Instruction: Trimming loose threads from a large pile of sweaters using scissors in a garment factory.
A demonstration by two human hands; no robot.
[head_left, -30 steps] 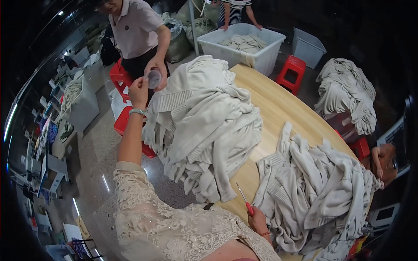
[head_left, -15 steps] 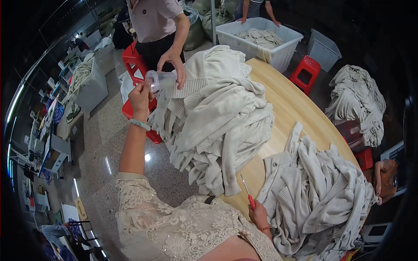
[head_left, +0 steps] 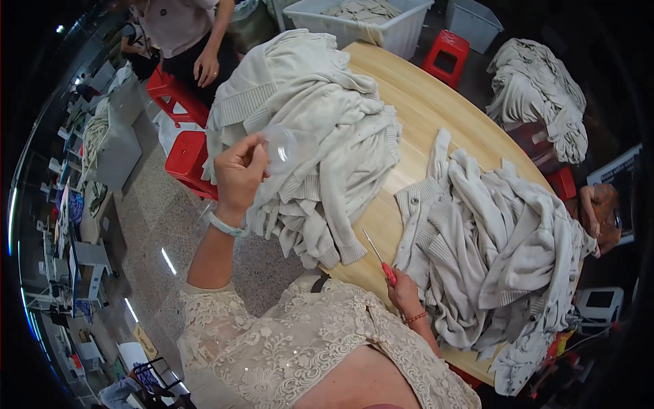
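My left hand (head_left: 240, 170) pinches the rim of a clear plastic cup (head_left: 281, 148), tilted on its side above a tall heap of cream knitted cardigans (head_left: 340, 136). The cup looks empty. My right hand (head_left: 403, 292) is closed round the red handle of a slim tool (head_left: 389, 274) with a thin metal shaft pointing up and away over the table; its exact kind is unclear. Beside that hand, on the right, lies a second pile of cream cardigans (head_left: 477, 252), with ribbed edges and buttons showing.
The heaps lie on a wooden-topped table (head_left: 436, 102) with a curved far edge. Red stools (head_left: 446, 58) stand around it. A co-worker (head_left: 180, 34) is at the far left. Beyond the table is a white bin (head_left: 402, 31) of garments; another garment heap (head_left: 538, 95) is at right.
The co-worker's hand has let go of the cup and drawn back. My left hand has brought the cup nearer, over the heap. My right hand still grips the red-handled tool.
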